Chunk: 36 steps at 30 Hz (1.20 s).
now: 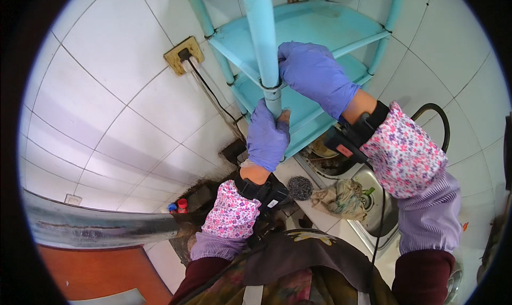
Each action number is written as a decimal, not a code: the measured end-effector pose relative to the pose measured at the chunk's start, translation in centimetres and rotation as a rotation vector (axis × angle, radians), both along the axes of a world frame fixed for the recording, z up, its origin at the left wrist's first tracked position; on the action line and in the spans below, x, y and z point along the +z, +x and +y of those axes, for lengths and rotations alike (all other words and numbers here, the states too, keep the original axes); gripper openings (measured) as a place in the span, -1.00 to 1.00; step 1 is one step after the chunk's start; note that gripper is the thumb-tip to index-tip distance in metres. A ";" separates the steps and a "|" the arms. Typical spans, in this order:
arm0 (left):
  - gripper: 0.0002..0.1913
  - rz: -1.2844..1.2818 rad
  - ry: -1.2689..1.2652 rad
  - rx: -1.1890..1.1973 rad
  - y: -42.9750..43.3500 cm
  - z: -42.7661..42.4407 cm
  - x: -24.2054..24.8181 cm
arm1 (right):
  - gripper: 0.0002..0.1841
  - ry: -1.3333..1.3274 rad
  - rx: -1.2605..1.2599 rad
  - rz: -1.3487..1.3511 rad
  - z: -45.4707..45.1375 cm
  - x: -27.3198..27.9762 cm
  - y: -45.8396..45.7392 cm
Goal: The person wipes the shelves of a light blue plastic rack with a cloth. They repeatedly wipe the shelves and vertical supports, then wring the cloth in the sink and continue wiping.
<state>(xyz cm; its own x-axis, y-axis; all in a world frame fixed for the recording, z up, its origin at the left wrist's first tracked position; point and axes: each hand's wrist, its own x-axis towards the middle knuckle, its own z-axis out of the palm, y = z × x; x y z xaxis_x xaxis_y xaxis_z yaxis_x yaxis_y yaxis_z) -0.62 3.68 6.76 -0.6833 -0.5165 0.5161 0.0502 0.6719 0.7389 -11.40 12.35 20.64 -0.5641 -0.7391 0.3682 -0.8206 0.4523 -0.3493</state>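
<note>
A turquoise tiered shelf rack [328, 23] with tubular posts stands in front of me. My left hand [267, 139], in a purple glove, wraps around the near front post [273, 103] just under a tier's corner joint. Part of the thumb shows bare through the glove. My right hand [316, 75], gloved the same way, is curled against that post above the joint, over the upper tier's front rail [362, 43]. Its fingertips are hidden, so I cannot tell what they close on.
Below the rack are a steel sink [378, 215], a crumpled rag [344, 201] and a steel wool scourer [300, 188]. A plugged-in cord leaves the wall socket [184, 55]. A black hose [440, 117] curves at right. Two small capped containers [182, 205] stand at lower left.
</note>
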 end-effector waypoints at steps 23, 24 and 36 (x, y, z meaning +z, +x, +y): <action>-0.61 0.109 0.022 -0.002 -0.7 -0.3 -1.0 | -0.81 -0.253 0.112 -0.305 0.2 -1.6 0.4; -0.61 0.134 0.055 -0.031 -0.7 -0.2 -0.9 | -0.78 -0.282 0.084 -0.169 -0.1 -2.0 0.7; -0.63 0.014 0.005 0.004 -0.3 -0.5 -0.2 | -0.78 -0.371 0.306 -0.719 2.2 -1.1 -1.2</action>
<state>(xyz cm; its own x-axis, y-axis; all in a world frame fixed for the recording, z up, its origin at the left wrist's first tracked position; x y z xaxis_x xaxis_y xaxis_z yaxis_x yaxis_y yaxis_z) -0.94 3.21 6.56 -0.6740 -0.5218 0.5229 0.0575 0.6687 0.7413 -12.57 14.55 19.56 -0.5482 -0.7994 0.2458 -0.4110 0.0015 -0.9116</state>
